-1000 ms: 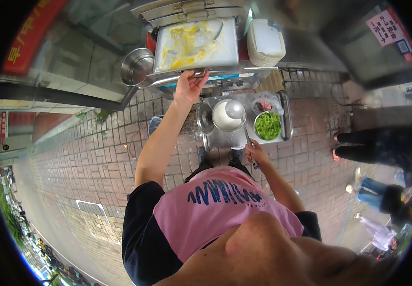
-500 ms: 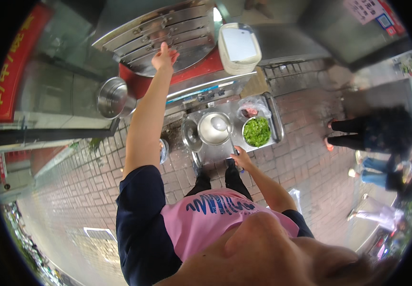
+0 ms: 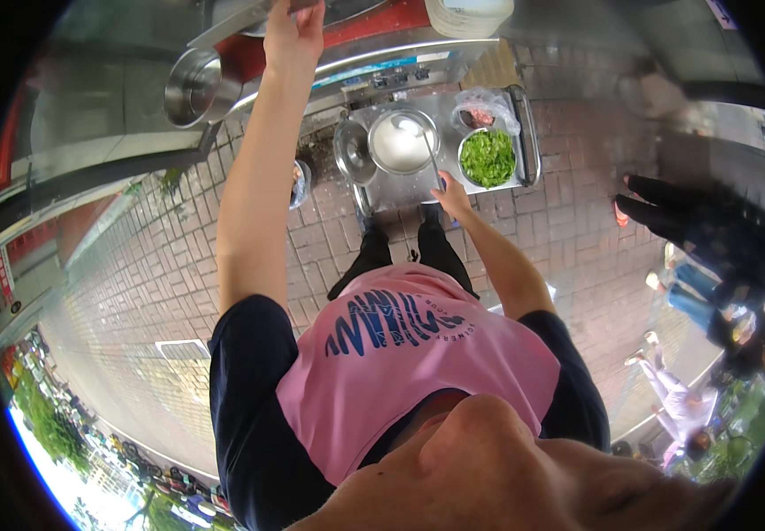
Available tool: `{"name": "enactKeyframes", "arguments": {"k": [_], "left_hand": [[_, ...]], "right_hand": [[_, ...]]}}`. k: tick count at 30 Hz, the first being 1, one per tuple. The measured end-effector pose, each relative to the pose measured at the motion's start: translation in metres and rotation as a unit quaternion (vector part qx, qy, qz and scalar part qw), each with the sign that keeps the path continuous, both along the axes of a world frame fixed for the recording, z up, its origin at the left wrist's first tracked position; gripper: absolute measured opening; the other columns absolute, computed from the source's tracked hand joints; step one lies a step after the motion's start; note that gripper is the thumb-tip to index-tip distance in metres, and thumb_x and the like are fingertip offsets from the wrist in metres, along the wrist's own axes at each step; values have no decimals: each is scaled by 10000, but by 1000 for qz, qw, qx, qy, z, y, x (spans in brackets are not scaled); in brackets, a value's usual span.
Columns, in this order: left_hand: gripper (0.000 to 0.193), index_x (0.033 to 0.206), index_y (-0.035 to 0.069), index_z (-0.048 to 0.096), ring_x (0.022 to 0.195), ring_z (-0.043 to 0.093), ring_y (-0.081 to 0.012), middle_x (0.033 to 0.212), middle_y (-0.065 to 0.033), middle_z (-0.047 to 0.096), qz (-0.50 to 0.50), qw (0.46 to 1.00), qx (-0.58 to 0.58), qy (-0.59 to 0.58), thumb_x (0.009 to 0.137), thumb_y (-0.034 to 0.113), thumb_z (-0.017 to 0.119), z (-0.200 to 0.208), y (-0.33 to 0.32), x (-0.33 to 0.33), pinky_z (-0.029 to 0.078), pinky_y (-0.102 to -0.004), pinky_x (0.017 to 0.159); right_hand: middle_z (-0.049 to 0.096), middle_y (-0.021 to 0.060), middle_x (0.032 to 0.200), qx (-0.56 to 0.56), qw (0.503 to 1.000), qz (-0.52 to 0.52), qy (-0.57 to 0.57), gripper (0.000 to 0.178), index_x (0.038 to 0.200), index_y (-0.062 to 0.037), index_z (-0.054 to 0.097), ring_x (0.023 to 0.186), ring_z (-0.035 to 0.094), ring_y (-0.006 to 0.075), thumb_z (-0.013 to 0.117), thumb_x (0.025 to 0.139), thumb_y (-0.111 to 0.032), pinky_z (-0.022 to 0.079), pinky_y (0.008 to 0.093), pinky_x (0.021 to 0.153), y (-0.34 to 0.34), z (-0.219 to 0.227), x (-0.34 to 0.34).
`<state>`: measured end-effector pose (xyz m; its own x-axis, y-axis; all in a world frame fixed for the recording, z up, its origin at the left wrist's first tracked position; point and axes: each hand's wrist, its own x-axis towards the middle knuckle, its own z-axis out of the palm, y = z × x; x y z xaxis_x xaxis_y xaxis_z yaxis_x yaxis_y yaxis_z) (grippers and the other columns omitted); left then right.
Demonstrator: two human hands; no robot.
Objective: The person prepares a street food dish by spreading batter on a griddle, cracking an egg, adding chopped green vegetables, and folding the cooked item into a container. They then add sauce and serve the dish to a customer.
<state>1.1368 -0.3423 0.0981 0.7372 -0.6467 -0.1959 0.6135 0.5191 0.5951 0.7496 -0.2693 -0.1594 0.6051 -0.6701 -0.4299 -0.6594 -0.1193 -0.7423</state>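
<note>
At the top edge my left hand [image 3: 294, 35] has its fingers closed on the front of a steel steamer drawer [image 3: 236, 22]; part of the grip is cut off by the picture's edge. My right hand [image 3: 455, 196] is wrapped round the handle of a ladle [image 3: 434, 159]. The ladle's head rests in the white batter-like liquid of a round steel pot [image 3: 372, 146]. Right of the pot sits a bowl of chopped green leaves [image 3: 488, 159]. Behind it, reddish minced meat [image 3: 477, 118] lies in a bowl with clear plastic. A steel lid [image 3: 355, 152] leans at the pot's left.
A steel cart [image 3: 391, 196] carries the pot and bowls before my legs. Beyond it stands the red-topped steamer counter [image 3: 373, 28] with stacked pale plates [image 3: 469, 16]. A tall steel pot [image 3: 198, 88] is at the left. Several people [image 3: 710, 217] are on the paving at right.
The view has tilted down, so the steamer sits higher in the picture. My left hand has gone from beside the drawers to a grip on one. The ladle has dipped lower into the pot.
</note>
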Motion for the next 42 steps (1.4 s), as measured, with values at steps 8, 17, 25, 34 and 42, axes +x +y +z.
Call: {"name": "enactKeyframes", "arguments": {"k": [8,17,25,34,42], "left_hand": [[102,925,23,562,899,589,-186,905,-67,606,-8,988,135,69,826,28,536,28,170,-155,496,-349,877],[113,862,76,574,866,608,-188,890,-33,619,-25,969,191,156,785,-4,550,-35,272,-209,516,-338,831],[108,859,80,563,871,609,-185,919,-47,623,-28,964,213,158,780,13,533,-103,285,-189,518,-317,795],[67,820,53,545,789,601,-188,787,-61,603,-16,952,225,207,756,35,546,-146,297,-153,521,-322,774],[58,810,48,553,766,597,-174,767,-51,599,-3,955,213,207,761,80,550,-170,313,-136,511,-316,746]], "right_hand": [[550,82,701,404,895,-150,-117,434,1214,-103,420,527,525,155,605,831,-190,400,299,419,-2,-23,2],[471,7,652,660,668,-245,-241,180,895,-142,417,479,443,82,565,879,-243,359,224,394,0,18,-15],[427,-13,631,663,676,-227,-229,174,863,-165,378,469,421,69,537,895,-227,334,207,384,7,67,-37],[425,-22,651,625,708,-248,-218,107,976,-189,424,450,379,52,503,908,-214,277,196,347,27,161,-47],[432,-20,673,614,720,-234,-224,171,1072,-208,436,454,377,53,492,911,-203,273,182,345,32,266,-35]]}}
